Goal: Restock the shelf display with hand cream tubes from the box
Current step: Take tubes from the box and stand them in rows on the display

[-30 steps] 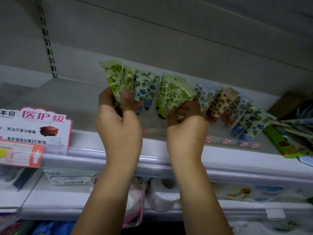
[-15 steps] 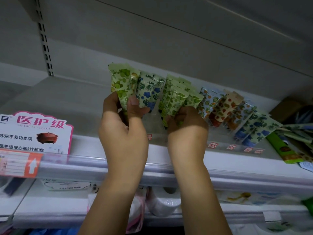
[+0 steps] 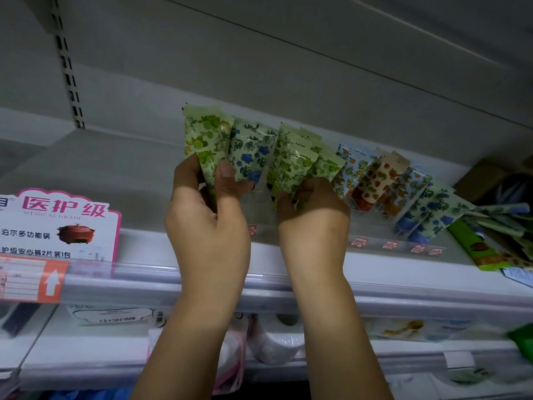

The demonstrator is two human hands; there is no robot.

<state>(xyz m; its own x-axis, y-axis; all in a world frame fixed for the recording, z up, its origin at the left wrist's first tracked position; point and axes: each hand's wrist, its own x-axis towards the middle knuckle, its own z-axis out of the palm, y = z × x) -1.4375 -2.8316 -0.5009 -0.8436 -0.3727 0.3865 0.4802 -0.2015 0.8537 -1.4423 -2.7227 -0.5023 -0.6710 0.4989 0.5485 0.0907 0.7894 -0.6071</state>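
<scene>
While my arms were raised, glossy crimped film gleamed;
left hand pinched lime-print tubes; right hand gripped leaf-print tubes.

The upper shelf is edged along its front by a clear price rail. A clear holder is set on it, and a row of hand cream tubes is stood on end in it, green prints at the left, blue prints at the right, the right ones tilted rightward. Just beside the row's right end, a long green pack and loose tubes are laid flat. A cardboard box is set behind them. A pink sign is propped at the left front.
</scene>
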